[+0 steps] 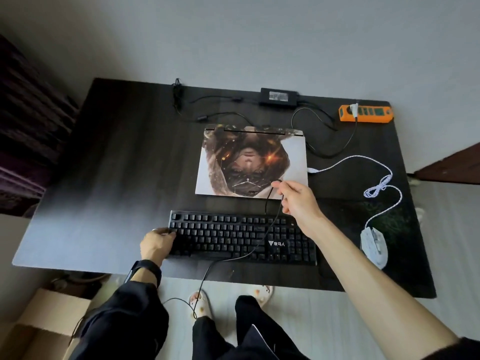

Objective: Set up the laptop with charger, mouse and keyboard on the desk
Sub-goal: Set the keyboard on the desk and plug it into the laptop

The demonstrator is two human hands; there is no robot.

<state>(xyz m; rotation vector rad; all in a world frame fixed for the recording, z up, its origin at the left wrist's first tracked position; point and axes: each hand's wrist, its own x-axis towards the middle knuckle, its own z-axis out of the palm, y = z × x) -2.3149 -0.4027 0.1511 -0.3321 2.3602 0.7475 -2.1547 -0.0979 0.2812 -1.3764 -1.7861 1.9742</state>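
- State: right hand (298, 201) pinches the keyboard cable (271, 224) near its free end, fingers narrowed on it, over the near right corner of the closed laptop (252, 162). The left hand (155, 242) grips the left end of the keyboard (233, 237), fingers curled over its edge.
- Position: the keyboard lies along the near edge of the table (117, 165), with the laptop just beyond it at mid-table.
- Risk 1: the cable crosses the keys, drops off the near edge and loops down by the slippered feet (198, 304). A step or a hard pull could snag the loop and drag the keyboard off the edge.
- Risk 2: the mouse cable (348, 158) is plugged into the laptop's right side. Reaching for a port there could knock that plug loose or tangle the two leads (the port itself is not visible from this view).
- Risk 3: forcing the plug in blind, or the wrong way up, could bend it. I cannot tell its orientation.
- Risk 4: slack left lying over the keys would foul typing, so it probably needs routing round the keyboard's far side.
- Risk 5: the mouse (374, 246) sits near the right edge, where a sweeping forearm could push it off.
- Unknown: whether the lead from the charger brick (279, 96) at the far edge reaches the laptop. The power strip (365, 114) is in the far right corner.
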